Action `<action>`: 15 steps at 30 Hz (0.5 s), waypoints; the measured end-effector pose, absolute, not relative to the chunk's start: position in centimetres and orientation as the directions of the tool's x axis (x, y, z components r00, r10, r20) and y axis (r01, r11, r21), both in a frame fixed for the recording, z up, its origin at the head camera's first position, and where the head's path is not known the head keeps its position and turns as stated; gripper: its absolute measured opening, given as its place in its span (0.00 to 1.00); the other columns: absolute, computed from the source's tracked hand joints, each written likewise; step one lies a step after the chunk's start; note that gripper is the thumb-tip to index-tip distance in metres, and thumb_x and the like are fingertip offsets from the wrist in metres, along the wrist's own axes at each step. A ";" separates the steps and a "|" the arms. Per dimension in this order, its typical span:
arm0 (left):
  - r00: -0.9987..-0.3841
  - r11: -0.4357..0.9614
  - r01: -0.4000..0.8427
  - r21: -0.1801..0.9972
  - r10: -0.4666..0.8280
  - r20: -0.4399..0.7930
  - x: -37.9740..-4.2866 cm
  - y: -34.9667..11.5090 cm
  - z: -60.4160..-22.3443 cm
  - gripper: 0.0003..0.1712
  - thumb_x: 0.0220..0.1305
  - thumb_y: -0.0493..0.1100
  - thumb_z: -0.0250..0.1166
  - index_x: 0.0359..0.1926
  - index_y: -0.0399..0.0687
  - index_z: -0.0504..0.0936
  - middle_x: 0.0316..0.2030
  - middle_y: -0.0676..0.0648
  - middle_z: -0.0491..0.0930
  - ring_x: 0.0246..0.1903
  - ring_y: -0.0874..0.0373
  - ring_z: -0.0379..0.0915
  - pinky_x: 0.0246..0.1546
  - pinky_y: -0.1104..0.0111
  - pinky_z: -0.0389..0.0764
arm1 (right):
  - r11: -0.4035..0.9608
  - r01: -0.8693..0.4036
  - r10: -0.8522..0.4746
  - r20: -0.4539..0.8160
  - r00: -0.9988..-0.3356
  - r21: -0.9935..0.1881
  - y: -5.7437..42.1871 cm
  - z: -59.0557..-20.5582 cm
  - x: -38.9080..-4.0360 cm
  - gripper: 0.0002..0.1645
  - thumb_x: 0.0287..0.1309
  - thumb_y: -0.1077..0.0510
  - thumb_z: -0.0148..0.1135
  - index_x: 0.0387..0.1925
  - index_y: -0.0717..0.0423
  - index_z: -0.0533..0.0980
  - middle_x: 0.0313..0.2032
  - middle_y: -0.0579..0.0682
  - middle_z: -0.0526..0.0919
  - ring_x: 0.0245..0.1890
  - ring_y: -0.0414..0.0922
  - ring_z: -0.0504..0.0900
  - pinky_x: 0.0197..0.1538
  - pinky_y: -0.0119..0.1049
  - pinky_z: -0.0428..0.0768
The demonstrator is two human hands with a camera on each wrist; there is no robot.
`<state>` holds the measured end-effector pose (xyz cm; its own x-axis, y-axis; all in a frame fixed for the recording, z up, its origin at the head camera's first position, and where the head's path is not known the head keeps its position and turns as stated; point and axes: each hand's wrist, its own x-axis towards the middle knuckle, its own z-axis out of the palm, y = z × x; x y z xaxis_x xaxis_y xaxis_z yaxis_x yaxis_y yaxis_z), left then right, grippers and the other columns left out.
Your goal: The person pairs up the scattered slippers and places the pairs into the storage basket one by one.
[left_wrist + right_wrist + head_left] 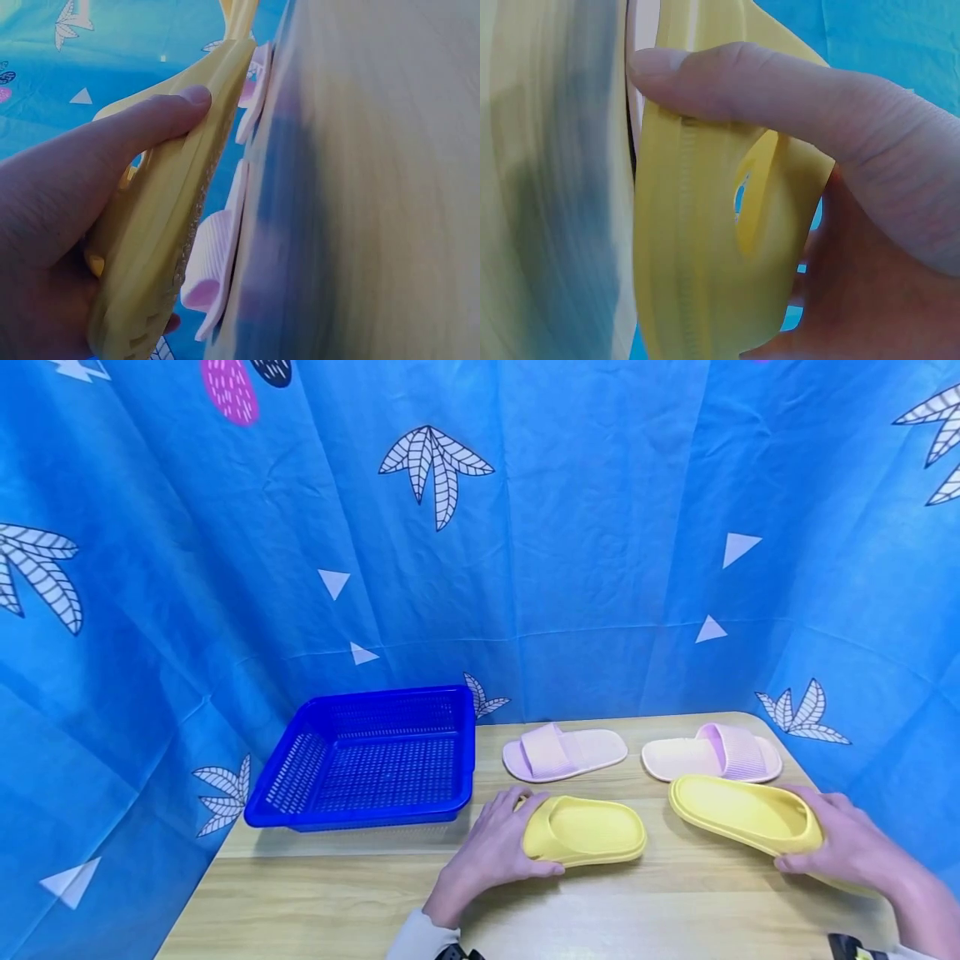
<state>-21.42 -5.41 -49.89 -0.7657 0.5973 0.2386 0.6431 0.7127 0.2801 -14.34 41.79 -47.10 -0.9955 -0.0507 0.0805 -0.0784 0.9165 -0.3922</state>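
My left hand (498,843) grips a yellow slipper (596,828) around its toe end, the heel pointing right. In the left wrist view the thumb lies along that slipper's side (161,202), and its sole is raised off the wood. On the right, my right hand (843,839) holds a second yellow slipper (738,810) by its strap end, its heel pointing left and tilted up. The right wrist view shows the thumb across the side of this slipper (697,247). Behind them lie two pink slippers, one at left (592,749) and one at right (675,757).
A blue plastic basket (360,817) with perforated walls stands at the table's back left. The wooden table (337,893) is bordered by a blue patterned curtain (585,527) at the back and on both sides.
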 end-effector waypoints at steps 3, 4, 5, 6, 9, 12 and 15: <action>-0.760 0.706 0.650 0.282 0.599 0.252 -21.4 -5.4 -49.6 0.59 0.43 0.76 0.75 0.73 0.58 0.69 0.61 0.49 0.71 0.60 0.54 0.69 0.57 0.56 0.75 | 0.914 -0.087 -0.046 0.113 -0.993 -0.395 41.6 -46.8 -14.2 0.62 0.32 0.45 0.87 0.67 0.60 0.64 0.49 0.77 0.71 0.45 0.70 0.74 0.34 0.49 0.72; -0.758 0.705 0.653 0.279 0.599 0.260 -21.4 -5.4 -49.5 0.59 0.43 0.77 0.75 0.74 0.58 0.69 0.61 0.50 0.72 0.60 0.54 0.70 0.57 0.56 0.75 | 0.914 -0.092 -0.045 0.126 -0.991 -0.396 41.6 -46.8 -14.2 0.62 0.32 0.45 0.87 0.67 0.59 0.64 0.49 0.77 0.71 0.45 0.70 0.74 0.34 0.48 0.71; -0.754 0.702 0.657 0.275 0.598 0.273 -21.4 -5.4 -49.5 0.59 0.43 0.77 0.74 0.74 0.58 0.69 0.61 0.50 0.72 0.60 0.54 0.70 0.57 0.56 0.76 | 0.913 -0.096 -0.045 0.136 -0.990 -0.397 41.6 -46.7 -14.2 0.62 0.32 0.45 0.87 0.67 0.59 0.64 0.49 0.77 0.71 0.46 0.70 0.73 0.34 0.48 0.71; -0.750 0.701 0.660 0.271 0.596 0.286 -21.4 -5.4 -49.3 0.59 0.44 0.77 0.74 0.74 0.57 0.69 0.61 0.50 0.73 0.60 0.54 0.70 0.57 0.56 0.76 | 0.911 -0.100 -0.045 0.145 -0.988 -0.400 41.6 -46.6 -14.2 0.62 0.33 0.45 0.87 0.68 0.60 0.64 0.49 0.77 0.71 0.46 0.70 0.73 0.34 0.48 0.71; -0.745 0.701 0.663 0.261 0.586 0.319 -21.3 -5.5 -49.0 0.59 0.44 0.78 0.73 0.74 0.56 0.69 0.62 0.51 0.75 0.61 0.54 0.72 0.56 0.55 0.77 | 0.908 -0.102 -0.039 0.161 -0.986 -0.406 41.4 -46.5 -14.1 0.61 0.34 0.44 0.87 0.68 0.60 0.65 0.50 0.75 0.72 0.47 0.68 0.71 0.33 0.46 0.69; -0.743 0.705 0.663 0.252 0.578 0.338 -21.1 -5.6 -48.5 0.59 0.45 0.80 0.71 0.73 0.56 0.69 0.64 0.51 0.75 0.62 0.53 0.72 0.56 0.54 0.77 | 0.908 -0.087 -0.024 0.155 -0.988 -0.411 41.3 -46.3 -14.0 0.62 0.36 0.42 0.86 0.69 0.62 0.64 0.50 0.75 0.71 0.47 0.66 0.70 0.32 0.45 0.67; -0.740 0.708 0.663 0.242 0.573 0.352 -21.0 -5.8 -48.0 0.59 0.46 0.81 0.69 0.73 0.56 0.69 0.64 0.51 0.75 0.63 0.53 0.72 0.56 0.54 0.77 | 0.906 -0.071 -0.012 0.142 -0.990 -0.418 41.2 -46.1 -14.0 0.63 0.39 0.40 0.85 0.70 0.65 0.63 0.51 0.75 0.70 0.47 0.66 0.68 0.32 0.44 0.67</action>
<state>-20.98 -5.78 -47.97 -0.7403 0.5730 0.3516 0.6632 0.7081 0.2425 -13.98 41.23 -46.12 -0.9898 -0.0119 0.1419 -0.0708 0.9058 -0.4177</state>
